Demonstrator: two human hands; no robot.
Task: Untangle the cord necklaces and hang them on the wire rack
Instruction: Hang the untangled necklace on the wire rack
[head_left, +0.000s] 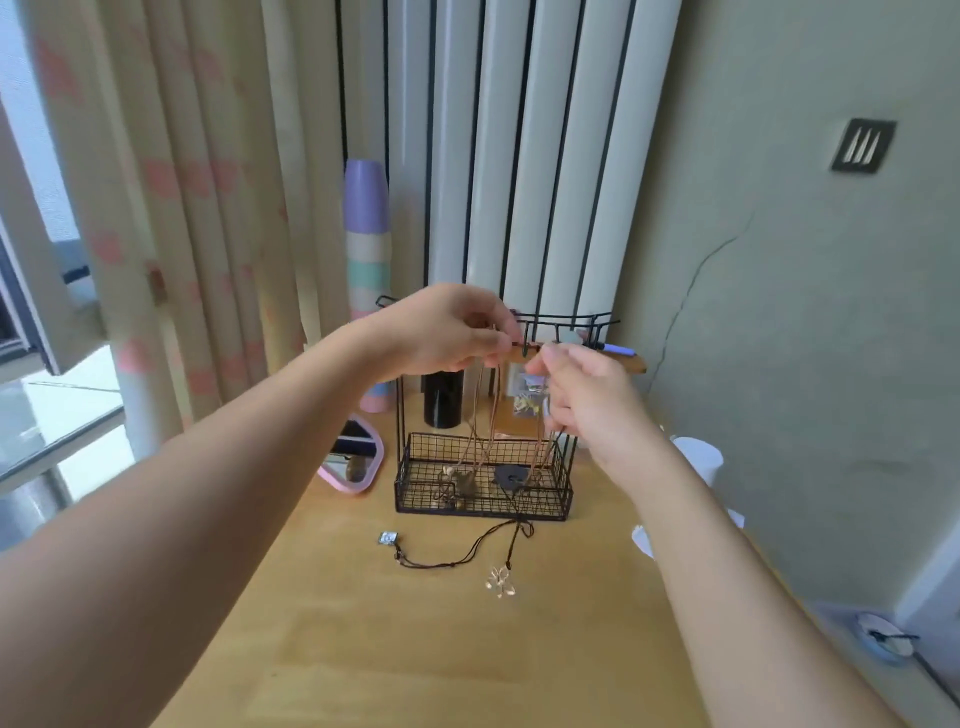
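Note:
A black wire rack (563, 480) with a basket base and a hooked top bar stands on the wooden table (415, 639). Tan cord necklaces (491, 415) hang from the bar, their pendants down in the basket. My left hand (441, 330) pinches a cord at the bar's left end. My right hand (587, 395) pinches a cord just right of it, in front of the rack. Dark cord necklaces (452, 558) lie on the table before the rack, with a square pendant (388, 538) and a clear flower pendant (500, 581).
A pink-framed mirror (353, 457) lies left of the rack. A black cylinder (442, 397) and a pastel striped vase (368, 249) stand behind it. White objects (698, 457) sit at the right by the wall. Curtains hang at the left and back.

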